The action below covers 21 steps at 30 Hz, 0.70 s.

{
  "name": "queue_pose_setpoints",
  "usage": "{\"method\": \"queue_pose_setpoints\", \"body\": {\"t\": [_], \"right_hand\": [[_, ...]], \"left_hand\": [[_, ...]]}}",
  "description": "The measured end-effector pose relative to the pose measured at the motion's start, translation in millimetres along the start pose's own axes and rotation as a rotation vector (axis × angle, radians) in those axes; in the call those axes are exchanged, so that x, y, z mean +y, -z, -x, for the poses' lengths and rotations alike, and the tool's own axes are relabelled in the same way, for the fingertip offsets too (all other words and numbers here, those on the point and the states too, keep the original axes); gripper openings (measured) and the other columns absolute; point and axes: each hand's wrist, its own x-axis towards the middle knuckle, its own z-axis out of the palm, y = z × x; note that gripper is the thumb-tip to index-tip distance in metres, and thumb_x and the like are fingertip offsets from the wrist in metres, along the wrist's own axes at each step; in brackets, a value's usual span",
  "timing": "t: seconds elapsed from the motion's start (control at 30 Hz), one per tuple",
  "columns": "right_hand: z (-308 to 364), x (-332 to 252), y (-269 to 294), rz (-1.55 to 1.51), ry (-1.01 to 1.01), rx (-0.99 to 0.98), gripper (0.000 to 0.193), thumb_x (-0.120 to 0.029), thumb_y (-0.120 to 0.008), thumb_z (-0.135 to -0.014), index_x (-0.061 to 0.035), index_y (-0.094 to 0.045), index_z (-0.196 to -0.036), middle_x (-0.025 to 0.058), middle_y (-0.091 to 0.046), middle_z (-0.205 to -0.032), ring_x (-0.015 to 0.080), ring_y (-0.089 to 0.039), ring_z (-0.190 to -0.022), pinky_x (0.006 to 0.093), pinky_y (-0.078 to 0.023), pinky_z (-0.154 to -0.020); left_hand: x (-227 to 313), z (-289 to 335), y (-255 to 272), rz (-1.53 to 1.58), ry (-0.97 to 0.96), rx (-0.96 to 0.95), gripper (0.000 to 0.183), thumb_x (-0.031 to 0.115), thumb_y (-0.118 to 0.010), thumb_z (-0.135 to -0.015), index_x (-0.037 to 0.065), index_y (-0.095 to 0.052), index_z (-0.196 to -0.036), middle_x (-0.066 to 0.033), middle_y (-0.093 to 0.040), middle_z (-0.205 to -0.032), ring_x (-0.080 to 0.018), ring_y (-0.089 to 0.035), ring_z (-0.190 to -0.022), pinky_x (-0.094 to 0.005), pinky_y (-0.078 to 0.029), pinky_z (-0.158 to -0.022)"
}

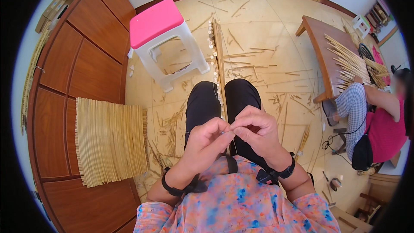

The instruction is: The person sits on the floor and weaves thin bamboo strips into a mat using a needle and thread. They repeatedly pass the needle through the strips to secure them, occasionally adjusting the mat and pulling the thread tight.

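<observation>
Over my lap, my left hand (206,141) and my right hand (260,132) meet fingertip to fingertip, both closed in a pinch. A thin thread (234,146) runs down from between them; its ends are too fine to follow. Beyond the fingers, a long narrow wooden bar (219,45) stretches away from between my knees. White bobbin-like pieces (211,39) line its left side, with fine strands among them.
A mat of straw-coloured stalks (111,142) leans against the brown cabinet (97,45) at left. Ahead stands a white stool with a pink top (156,22). Broken stalks (254,67) litter the floor. At right, a person (390,125) sits by a wooden table (319,56) bearing stalks (347,62).
</observation>
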Motion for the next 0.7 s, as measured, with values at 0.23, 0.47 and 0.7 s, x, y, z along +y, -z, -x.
{"method": "queue_pose_setpoints", "body": {"t": [0.23, 0.47, 0.7], "right_hand": [[8.8, -5.5, -0.8, -0.005, -0.150, 0.092, 0.007, 0.002, -0.074, -0.085, -0.0016, -0.073, -0.091, 0.0044, -0.064, -0.088, 0.0081, -0.061, -0.076, 0.0213, -0.047, -0.064], [14.0, -6.3, -5.9, 0.061, -0.061, 0.134, 0.003, -0.001, -0.072, -0.089, 0.0013, -0.070, -0.089, 0.0055, -0.061, -0.089, 0.0052, -0.055, -0.063, 0.0188, -0.042, -0.053], [13.9, -8.3, -8.2, 0.311, -0.033, 0.112, 0.003, 0.000, -0.064, -0.090, -0.0001, -0.062, -0.087, 0.0029, -0.059, -0.082, 0.0048, -0.049, -0.060, 0.0213, -0.037, -0.052]], "left_hand": [[-3.8, -0.1, 5.1, -0.048, 0.041, -0.057, 0.010, 0.011, -0.062, -0.100, 0.002, -0.058, -0.098, 0.0017, -0.057, -0.080, -0.0032, -0.049, -0.066, -0.0187, -0.039, -0.058], [-2.2, 1.7, 1.1, -0.227, -0.092, -0.001, 0.010, 0.009, -0.064, -0.098, 0.001, -0.059, -0.095, 0.0021, -0.057, -0.074, -0.0023, -0.050, -0.062, -0.0192, -0.039, -0.055], [0.7, -1.9, -6.3, -0.513, -0.268, 0.093, 0.005, 0.001, -0.068, -0.091, -0.001, -0.063, -0.089, -0.0051, -0.060, -0.067, -0.0075, -0.057, -0.056, -0.0240, -0.043, -0.051]]}}
